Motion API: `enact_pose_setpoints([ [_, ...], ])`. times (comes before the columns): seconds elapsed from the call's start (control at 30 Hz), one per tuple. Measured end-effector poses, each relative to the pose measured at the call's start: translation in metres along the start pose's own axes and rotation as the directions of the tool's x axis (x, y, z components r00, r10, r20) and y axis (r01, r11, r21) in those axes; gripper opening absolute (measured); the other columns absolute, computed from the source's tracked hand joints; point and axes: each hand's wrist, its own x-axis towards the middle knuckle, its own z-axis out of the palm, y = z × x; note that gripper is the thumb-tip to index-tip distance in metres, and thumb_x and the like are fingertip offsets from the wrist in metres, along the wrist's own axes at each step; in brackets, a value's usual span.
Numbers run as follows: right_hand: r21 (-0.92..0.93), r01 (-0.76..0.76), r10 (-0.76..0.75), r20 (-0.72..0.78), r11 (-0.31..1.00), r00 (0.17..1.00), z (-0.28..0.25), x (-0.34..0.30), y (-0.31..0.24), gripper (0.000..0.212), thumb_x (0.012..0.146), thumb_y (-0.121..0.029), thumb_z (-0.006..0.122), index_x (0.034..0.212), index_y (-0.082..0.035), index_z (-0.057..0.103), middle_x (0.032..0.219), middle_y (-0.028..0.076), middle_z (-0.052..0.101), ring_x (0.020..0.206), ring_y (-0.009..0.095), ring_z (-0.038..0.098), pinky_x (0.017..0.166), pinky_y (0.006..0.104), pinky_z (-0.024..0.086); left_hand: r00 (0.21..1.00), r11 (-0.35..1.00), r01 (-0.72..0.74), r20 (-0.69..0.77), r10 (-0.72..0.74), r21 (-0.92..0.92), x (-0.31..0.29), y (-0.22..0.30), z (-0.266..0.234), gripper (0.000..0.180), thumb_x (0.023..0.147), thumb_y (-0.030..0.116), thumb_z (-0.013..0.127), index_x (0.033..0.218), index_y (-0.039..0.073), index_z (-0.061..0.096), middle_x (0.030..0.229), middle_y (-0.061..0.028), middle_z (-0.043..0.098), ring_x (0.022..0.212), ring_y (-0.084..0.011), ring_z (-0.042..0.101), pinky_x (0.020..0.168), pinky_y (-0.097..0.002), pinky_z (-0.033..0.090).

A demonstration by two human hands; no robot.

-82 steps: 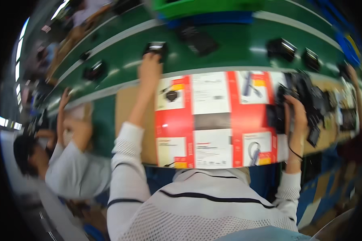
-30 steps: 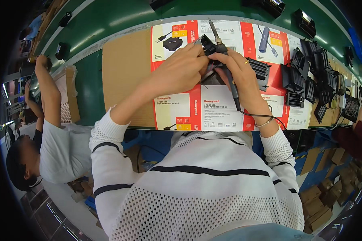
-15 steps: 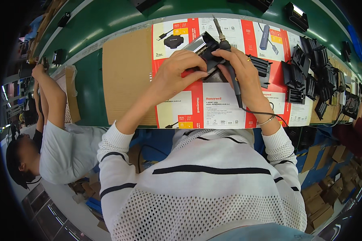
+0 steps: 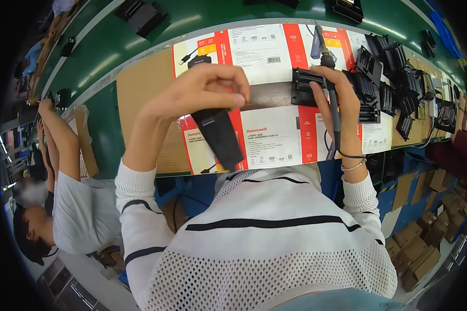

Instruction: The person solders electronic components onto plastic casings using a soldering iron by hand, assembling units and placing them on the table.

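My right hand (image 4: 342, 98) is wrapped round a soldering iron (image 4: 335, 111), its metal tip pointing away from me. The fingers of that hand also reach a black slotted part (image 4: 302, 85) lying on the printed cardboard (image 4: 267, 129). To the left, my left hand (image 4: 197, 93) is raised with thumb and fingers pinched together; whatever is between them is too small or hidden to make out. Just below that hand, a long black housing (image 4: 220, 137) lies slanted on the cardboard, its far end covered by the hand.
Many black slotted parts (image 4: 399, 98) are heaped on the right. More black units (image 4: 140, 18) stand on the green bench (image 4: 192, 23) beyond the cardboard. A cable (image 4: 355, 156) runs from the iron past my right wrist. A co-worker (image 4: 80, 202) sits at the left.
My hands have parted. The black housing between them now lies nearer me under my left hand, which has moved left. My right hand has moved right with the iron, to the slotted part.
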Motion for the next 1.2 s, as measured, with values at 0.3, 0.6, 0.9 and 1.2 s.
enact_pose_setpoints([
  [0.3,-0.146,-0.086,0.095,0.054,0.986,0.994,-0.003,-0.01,0.009,0.031,0.084,-0.004,0.073,0.114,-0.009,0.068,0.097,0.005,0.066,0.086,0.02,0.062,0.081,0.0299,0.05,0.988,0.978,0.152,-0.007,-0.153,0.144,0.098,-0.024,0.014,0.01,0.084,0.012,0.074,0.087,0.004,0.069,0.075,-0.0024,0.066,0.067,-0.0066,0.057,0.064,-0.0191,0.045],
  [0.6,0.449,-0.513,0.549,0.057,0.732,0.834,-0.035,-0.014,-0.005,0.024,0.085,-0.003,0.067,0.109,-0.003,0.067,0.088,0.008,0.07,0.065,0.013,0.057,0.065,0.0263,0.047,0.969,0.972,0.209,-0.156,-0.192,0.104,0.112,-0.021,0.025,0.011,0.083,0.013,0.075,0.084,0.003,0.072,0.072,-0.0035,0.067,0.058,-0.006,0.056,0.054,-0.0163,0.044],
  [0.9,0.524,-0.51,0.506,0.167,0.682,0.846,-0.039,-0.014,0.004,0.015,0.082,-0.002,0.06,0.096,0.001,0.064,0.079,0.01,0.07,0.058,0.006,0.049,0.058,0.017,0.035,0.968,0.961,0.225,-0.147,-0.202,0.163,0.118,-0.025,0.026,0.012,0.081,0.014,0.076,0.082,0.002,0.071,0.07,-0.0043,0.067,0.054,-0.0058,0.054,0.05,-0.0165,0.042],
  [1.2,0.516,-0.535,0.511,0.204,0.669,0.835,-0.037,-0.009,0.005,0.014,0.082,-0.001,0.06,0.096,0.0,0.064,0.08,0.01,0.071,0.057,0.006,0.049,0.057,0.0174,0.035,0.968,0.959,0.214,-0.176,-0.182,0.188,0.118,-0.022,0.029,0.012,0.082,0.013,0.076,0.081,0.002,0.07,0.068,-0.0039,0.066,0.053,-0.0058,0.053,0.049,-0.0165,0.042],
])
